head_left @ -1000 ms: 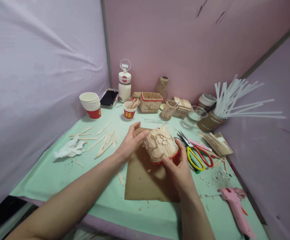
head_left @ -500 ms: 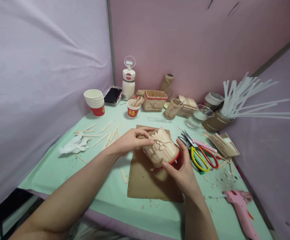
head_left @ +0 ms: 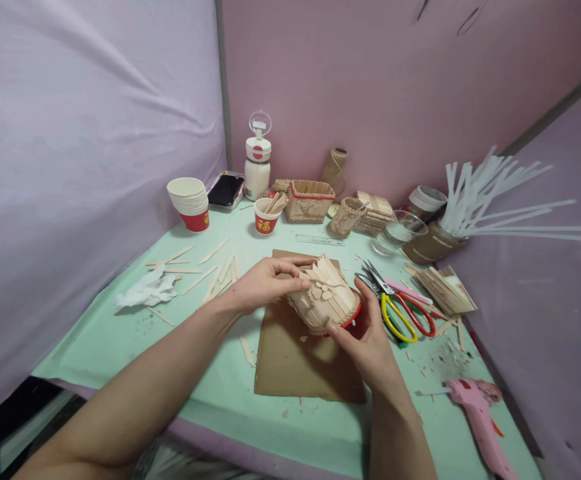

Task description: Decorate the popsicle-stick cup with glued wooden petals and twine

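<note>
Between my hands a small craft container (head_left: 327, 298) made of wooden craft sticks lies tilted on its side, above a brown cardboard sheet (head_left: 305, 367). Wooden flower shapes decorate its wall, and a red band runs round its near right rim. My left hand (head_left: 277, 283) grips the upper left side, thumb on the sticks. With thumb below and fingers on the far side, my right hand (head_left: 370, 337) holds the red-banded end. The container's inside is hidden from view.
Scissors (head_left: 395, 307) and a pink glue gun (head_left: 480, 417) lie at the right. Loose sticks (head_left: 223, 273) and a crumpled tissue (head_left: 147, 290) are at the left. Behind stand paper cups (head_left: 190, 203), a white bottle (head_left: 257, 170), a stick basket (head_left: 310, 203), a clear cup (head_left: 395, 233) and glue sticks (head_left: 475, 200).
Almost nothing differs. The view has shifted very slightly, and both hands keep the container in nearly the same pose.
</note>
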Demonstrator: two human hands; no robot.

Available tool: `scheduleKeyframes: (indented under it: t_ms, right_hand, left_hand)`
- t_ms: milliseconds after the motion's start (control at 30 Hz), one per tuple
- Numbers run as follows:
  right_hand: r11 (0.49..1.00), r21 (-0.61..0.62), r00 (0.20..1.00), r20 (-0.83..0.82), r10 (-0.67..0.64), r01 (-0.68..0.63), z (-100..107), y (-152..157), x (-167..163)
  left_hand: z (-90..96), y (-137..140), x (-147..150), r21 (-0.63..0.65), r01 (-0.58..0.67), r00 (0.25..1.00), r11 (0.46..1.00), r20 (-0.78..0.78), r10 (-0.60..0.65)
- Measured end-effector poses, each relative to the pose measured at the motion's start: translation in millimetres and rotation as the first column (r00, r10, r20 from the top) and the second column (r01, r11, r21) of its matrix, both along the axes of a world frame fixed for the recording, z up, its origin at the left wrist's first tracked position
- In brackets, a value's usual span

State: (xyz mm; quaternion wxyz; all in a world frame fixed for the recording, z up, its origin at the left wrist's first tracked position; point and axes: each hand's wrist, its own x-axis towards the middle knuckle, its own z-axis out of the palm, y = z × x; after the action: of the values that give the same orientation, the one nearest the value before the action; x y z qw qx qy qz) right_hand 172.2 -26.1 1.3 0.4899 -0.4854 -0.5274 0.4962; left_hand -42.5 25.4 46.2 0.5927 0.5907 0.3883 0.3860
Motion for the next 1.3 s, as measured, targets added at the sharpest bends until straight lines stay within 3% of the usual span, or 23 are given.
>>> scheduleKeyframes:
  t_ms: [133,333,567,767,833,900,1000,1133,1300]
  right_hand:
    - [1.0,-0.006,1.0,-0.003,0.0,0.0,1,0,1]
    - [1.0,-0.002,1.0,-0.021,0.011,-0.011,2,-2,2]
    - [0.994,-0.02,0.994,-0.043,0.105,-0.106,4,-3,3]
    - [0.991,-0.002,0.991,0.036,0.132,-0.132,-3,0,11]
    - [0.994,0.054,0.986,0.141,0.083,-0.091,-2,4,15]
    - [0.986,0.165,0.954,0.296,-0.052,0.002,6,8,16]
    - [0.936,0.35,0.861,0.466,-0.201,0.029,28,17,7]
    - [0.909,0.402,0.82,0.554,-0.147,-0.109,52,24,-14]
    - [0.866,0.48,0.783,0.59,-0.197,-0.143,52,23,-22]
  left_hand:
    - [-2.5,2,-4,-0.041,0.089,0.996,0.995,-0.025,-0.09]
    - [0.8,2,-6,-0.071,0.124,0.989,0.99,-0.073,-0.129]
    - [3.0,0,-10,-0.079,0.231,0.96,0.97,-0.143,-0.24]
    - [-3.0,2,-7,-0.136,0.238,0.967,0.962,-0.061,-0.248]
    - [-5.4,2,-5,-0.151,0.212,0.976,0.966,-0.025,-0.218]
    - [-7.2,1,-3,-0.162,0.206,0.978,0.965,0.012,-0.207]
    - [-8.6,0,0,-0.191,0.219,0.976,0.957,0.057,-0.212]
    - [-9.8,-2,2,-0.217,0.214,0.976,0.952,0.084,-0.201]
    - [-11.8,-2,4,-0.239,0.197,0.977,0.951,0.13,-0.169]
